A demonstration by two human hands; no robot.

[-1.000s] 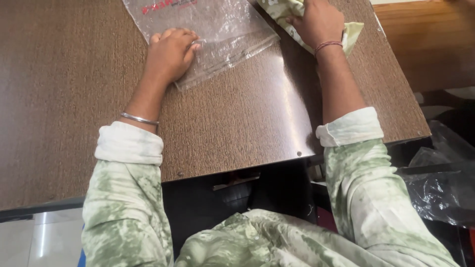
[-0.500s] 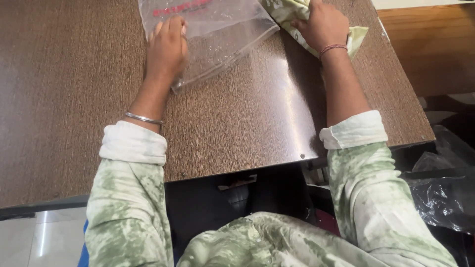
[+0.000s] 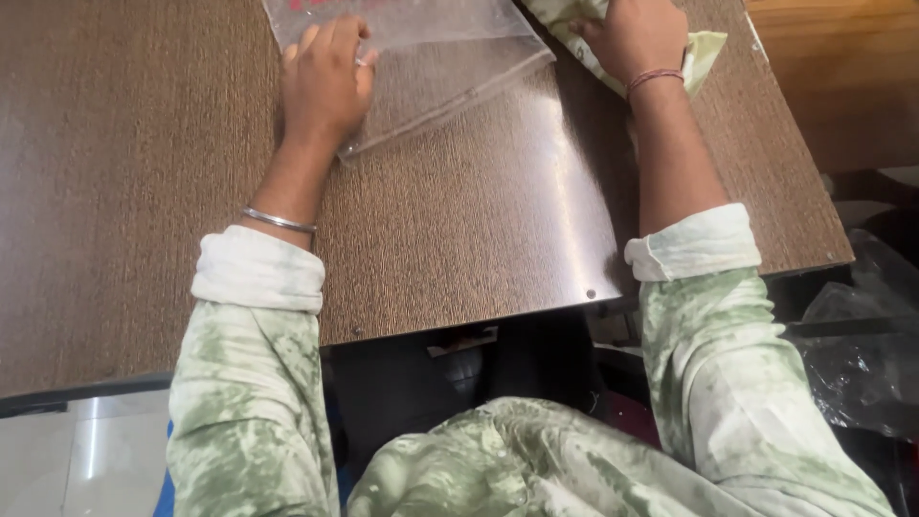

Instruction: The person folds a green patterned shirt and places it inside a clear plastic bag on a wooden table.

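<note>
left hand [image 3: 325, 81]: flat, open grip, pinning clear plastic bag [image 3: 450, 57] to bench [image 3: 459, 249] | right hand [image 3: 637, 38]: clutching pale green cloth [image 3: 704, 53] right of bag | bag likely light, slippery, limp; hold by edge

The top edge is cutting off the clear plastic bag [image 3: 450, 57] and the pale green cloth [image 3: 704, 48]. The right hand [image 3: 637, 38] is hiding its fingers against that cloth, so its grasp is staying unclear.

Glossy clear plastic bag [image 3: 450, 57]; textured wood-grain table [image 3: 144, 191] (sheeny); soft cloth [image 3: 704, 48]
</note>
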